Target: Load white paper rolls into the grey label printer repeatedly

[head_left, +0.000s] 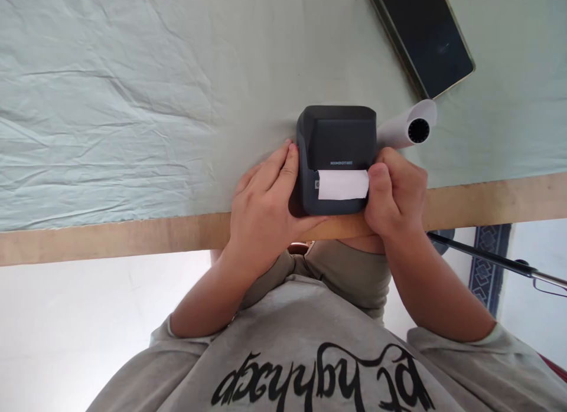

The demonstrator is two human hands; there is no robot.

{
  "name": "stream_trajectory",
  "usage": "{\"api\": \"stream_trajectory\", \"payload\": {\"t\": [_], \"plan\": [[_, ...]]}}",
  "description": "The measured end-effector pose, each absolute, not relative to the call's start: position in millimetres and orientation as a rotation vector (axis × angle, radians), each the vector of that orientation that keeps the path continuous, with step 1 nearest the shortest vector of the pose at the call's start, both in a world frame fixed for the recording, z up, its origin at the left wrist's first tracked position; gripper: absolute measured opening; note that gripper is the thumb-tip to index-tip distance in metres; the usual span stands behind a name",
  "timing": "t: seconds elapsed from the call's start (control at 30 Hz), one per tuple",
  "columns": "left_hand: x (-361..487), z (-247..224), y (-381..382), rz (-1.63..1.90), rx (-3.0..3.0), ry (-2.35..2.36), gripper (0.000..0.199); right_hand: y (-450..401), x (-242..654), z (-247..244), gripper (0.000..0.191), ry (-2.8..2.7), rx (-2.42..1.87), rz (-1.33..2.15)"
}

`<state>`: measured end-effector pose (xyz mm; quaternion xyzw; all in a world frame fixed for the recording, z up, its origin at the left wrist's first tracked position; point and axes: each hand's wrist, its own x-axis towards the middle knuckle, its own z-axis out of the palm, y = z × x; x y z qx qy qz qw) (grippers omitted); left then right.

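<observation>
A dark label printer (341,137) sits near the front edge of the table. A white paper label (342,185) sticks out of its front slot. My left hand (266,202) cups the printer's left front corner, its fingers along the side and the thumb across the front. On the other side, my right hand (396,190) is closed, with the thumb at the label's right edge. The undersides of its curled fingers are hidden. Just behind that hand lies a roll of white paper (396,130) with a black core, partly covered by the printer.
A dark phone-like device (427,40) with a pale rim lies at the back right. Pale green wrinkled cloth (133,105) covers the table, whose wooden edge (110,238) runs in front of my body. A black rod (482,255) stands below the edge at right.
</observation>
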<state>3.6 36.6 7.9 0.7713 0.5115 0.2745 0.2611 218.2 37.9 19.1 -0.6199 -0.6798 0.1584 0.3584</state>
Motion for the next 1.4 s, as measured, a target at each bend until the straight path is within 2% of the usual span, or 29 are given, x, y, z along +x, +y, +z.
{"api": "stream_trajectory", "payload": {"t": [0.23,0.47,0.6,0.77,0.93,1.1,1.2,1.33,1.4], "plan": [[4,10,38,0.734,2.067,1.397,0.087,37,219,18,0.055,-1.748,-1.591,0.439],[4,14,36,0.697,2.093,1.407,0.096,36,220,20,0.054,-1.738,-1.568,0.466],[3,16,37,0.72,2.058,1.431,0.081,37,221,18,0.053,-1.738,-1.589,0.44],[5,16,37,0.726,2.078,1.44,0.07,35,221,22,0.041,-1.657,-1.637,0.388],[5,15,38,0.748,2.065,1.418,0.071,44,211,49,0.028,-1.647,-1.647,0.233],[5,14,37,0.765,2.048,1.403,0.071,60,197,74,0.026,-1.737,-1.703,0.061],[5,13,37,0.778,2.054,1.406,0.072,66,198,77,0.016,-1.755,-1.668,0.03],[5,14,36,0.774,2.058,1.4,0.073,73,204,80,0.006,-2.044,-1.679,0.029],[4,14,36,0.765,2.051,1.398,0.073,78,202,86,0.009,-2.255,-1.833,0.081]]}}
